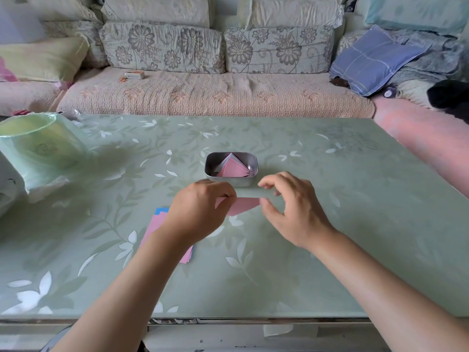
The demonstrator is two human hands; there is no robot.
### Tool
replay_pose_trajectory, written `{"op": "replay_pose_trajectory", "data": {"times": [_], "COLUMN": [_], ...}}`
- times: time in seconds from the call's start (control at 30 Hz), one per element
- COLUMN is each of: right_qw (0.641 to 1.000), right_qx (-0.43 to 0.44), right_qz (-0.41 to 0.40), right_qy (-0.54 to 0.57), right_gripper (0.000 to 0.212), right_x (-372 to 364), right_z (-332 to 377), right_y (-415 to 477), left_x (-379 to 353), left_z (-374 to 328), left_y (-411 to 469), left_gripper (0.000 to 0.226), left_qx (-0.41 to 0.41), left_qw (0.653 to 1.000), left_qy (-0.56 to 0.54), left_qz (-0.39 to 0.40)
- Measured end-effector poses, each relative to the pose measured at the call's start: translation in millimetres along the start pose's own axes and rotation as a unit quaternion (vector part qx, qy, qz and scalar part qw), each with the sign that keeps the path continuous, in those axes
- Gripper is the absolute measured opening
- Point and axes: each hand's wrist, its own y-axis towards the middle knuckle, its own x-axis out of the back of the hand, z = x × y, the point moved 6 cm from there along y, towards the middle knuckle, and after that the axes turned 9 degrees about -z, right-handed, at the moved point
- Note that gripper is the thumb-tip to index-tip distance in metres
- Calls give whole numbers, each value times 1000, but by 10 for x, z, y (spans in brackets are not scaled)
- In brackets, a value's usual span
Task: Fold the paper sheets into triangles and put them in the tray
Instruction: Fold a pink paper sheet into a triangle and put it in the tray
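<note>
Left hand [200, 212] pinching pink paper [242, 205], tray [210, 162] behind

Both bare forearms reach in from the near edge and converge toward the middle. The left hand [200, 212] lies back-up, its fingers curled under and pinching the left end of a pink paper [245, 205]. The right hand [297, 209] hovers just to the right, its fingers [271, 183] loosely arched and spread. Its thumb tip is beside the paper's right corner, but whether they touch is unclear.
</note>
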Motion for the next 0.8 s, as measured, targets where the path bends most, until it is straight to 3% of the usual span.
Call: {"op": "replay_pose_trajectory", "data": {"times": [0.37, 0.8], "right_qw": [999, 999], "right_qx": [25, 6], "right_qz": [37, 34], "right_qy": [-5, 15], "right_gripper": [17, 16], "right_x": [-151, -9], "right_z": [92, -33], "right_y": [-44, 37], "left_x": [-19, 101], "left_z": [-291, 52], "left_y": [-52, 45], "left_gripper": [11, 13], "left_qx": [-111, -1], "left_qw": [994, 997], "left_qy": [-5, -53], "left_qz": [-16, 55]}}
